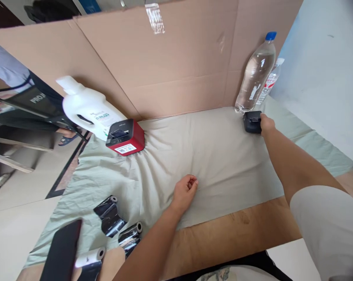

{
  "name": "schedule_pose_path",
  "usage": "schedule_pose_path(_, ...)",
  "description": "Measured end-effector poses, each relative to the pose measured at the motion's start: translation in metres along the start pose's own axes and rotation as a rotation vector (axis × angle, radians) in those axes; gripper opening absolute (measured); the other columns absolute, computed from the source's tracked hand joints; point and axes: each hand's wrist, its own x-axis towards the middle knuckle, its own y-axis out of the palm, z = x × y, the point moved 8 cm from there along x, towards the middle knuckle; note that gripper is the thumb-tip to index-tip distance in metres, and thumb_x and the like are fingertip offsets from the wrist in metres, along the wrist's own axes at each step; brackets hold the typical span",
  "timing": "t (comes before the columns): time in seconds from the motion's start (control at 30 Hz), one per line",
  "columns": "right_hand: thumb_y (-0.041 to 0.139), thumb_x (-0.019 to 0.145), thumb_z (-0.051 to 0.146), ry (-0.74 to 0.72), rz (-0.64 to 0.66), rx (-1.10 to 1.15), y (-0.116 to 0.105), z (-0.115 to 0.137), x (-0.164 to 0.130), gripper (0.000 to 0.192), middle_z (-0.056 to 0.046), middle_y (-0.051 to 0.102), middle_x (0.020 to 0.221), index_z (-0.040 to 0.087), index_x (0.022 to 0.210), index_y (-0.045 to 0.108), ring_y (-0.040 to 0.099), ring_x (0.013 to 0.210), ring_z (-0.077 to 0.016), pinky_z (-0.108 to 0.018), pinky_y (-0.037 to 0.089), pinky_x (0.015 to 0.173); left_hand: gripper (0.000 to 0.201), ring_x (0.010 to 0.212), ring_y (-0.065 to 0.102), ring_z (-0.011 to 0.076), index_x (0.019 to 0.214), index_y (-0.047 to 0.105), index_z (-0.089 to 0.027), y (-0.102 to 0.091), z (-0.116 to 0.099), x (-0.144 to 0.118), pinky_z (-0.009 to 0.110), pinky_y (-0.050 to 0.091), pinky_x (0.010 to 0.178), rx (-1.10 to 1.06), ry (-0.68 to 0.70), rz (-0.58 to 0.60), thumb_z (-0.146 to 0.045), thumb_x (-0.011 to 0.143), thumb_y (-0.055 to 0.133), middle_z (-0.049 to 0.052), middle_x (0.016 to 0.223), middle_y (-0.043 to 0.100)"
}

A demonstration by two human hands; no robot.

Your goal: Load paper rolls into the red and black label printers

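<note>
At the far right of the cloth, my right hand (266, 125) grips the near side of a small black box-shaped device (250, 123). The device sits in front of a large clear bottle with a blue cap (256, 74), and its exact kind cannot be made out. My left hand (186, 193) rests on the cloth (211, 156) near the middle, its fingers curled in with nothing visible in them. To the left stands a red and black label printer (137, 136), beside a white jug with a handle (91, 103).
Behind the bottle is a smaller bottle with a white cap (270, 84). A cardboard panel (179, 70) closes off the back. Near the left front lie black film rolls (110, 218), a white-cored roll (88, 257) and a dark phone (61, 249). A person (12, 74) sits beyond the left edge.
</note>
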Motion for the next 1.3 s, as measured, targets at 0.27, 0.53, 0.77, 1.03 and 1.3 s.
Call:
schedule_pose_path(0.27, 0.058, 0.085, 0.028, -0.493, 0.113, -0.099, 0.048, 0.062, -0.139, 0.039, -0.018, 0.058, 0.132, 0.014, 0.12, 0.055, 0.046, 0.132, -0.0265, -0.046, 0.029, 0.115, 0.013, 0.066, 0.058, 0.0143, 0.09, 0.064, -0.02, 0.002, -0.004, 0.004, 0.027, 0.048, 0.069, 0.093, 0.038, -0.024, -0.026, 0.085, 0.054, 0.001, 0.073, 0.064)
schedule_pose_path(0.53, 0.056, 0.08, 0.047, -0.252, 0.819, 0.335, 0.129, -0.005, -0.344, 0.034, -0.006, 0.067, 0.096, 0.024, 0.104, 0.057, 0.065, 0.077, -0.0182, -0.038, 0.056, 0.076, 0.042, 0.078, 0.069, 0.025, 0.108, 0.069, -0.025, 0.018, -0.031, -0.034, 0.033, 0.052, 0.066, 0.464, 0.262, 0.38, -0.043, 0.071, 0.075, 0.008, 0.1, 0.071)
schedule_pose_path(0.77, 0.053, 0.08, 0.045, -0.381, 0.912, 0.212, 0.128, 0.003, -0.356, 0.024, -0.005, 0.067, 0.083, 0.025, 0.09, 0.061, 0.062, 0.073, -0.0204, -0.04, 0.053, 0.073, 0.034, 0.075, 0.07, 0.0247, 0.097, 0.074, -0.024, -0.128, -0.038, 0.052, 0.033, 0.055, 0.071, 0.401, 0.124, -0.069, -0.049, 0.075, 0.074, 0.007, 0.086, 0.074)
schedule_pose_path(1.03, 0.051, 0.082, 0.041, -0.434, 0.94, 0.173, 0.134, 0.004, -0.362, 0.019, -0.003, 0.065, 0.075, 0.025, 0.086, 0.061, 0.059, 0.067, -0.0184, -0.034, 0.05, 0.066, 0.129, 0.148, 0.018, 0.0469, 0.157, 0.009, -0.013, -0.283, 0.016, 0.114, 0.063, 0.021, 0.116, 0.481, -0.609, -0.732, -0.068, 0.063, 0.077, 0.026, 0.162, 0.013)
schedule_pose_path(1.3, 0.053, 0.083, 0.034, -0.484, 0.919, 0.116, 0.132, 0.011, -0.361, 0.015, -0.003, 0.07, 0.08, 0.025, 0.085, 0.064, 0.063, 0.072, -0.0183, -0.033, 0.051, 0.07, 0.121, 0.138, 0.037, 0.0435, 0.156, 0.008, -0.016, -0.278, 0.022, 0.118, 0.055, 0.033, 0.11, 0.478, -0.614, -0.76, -0.062, 0.067, 0.076, 0.027, 0.151, 0.03)
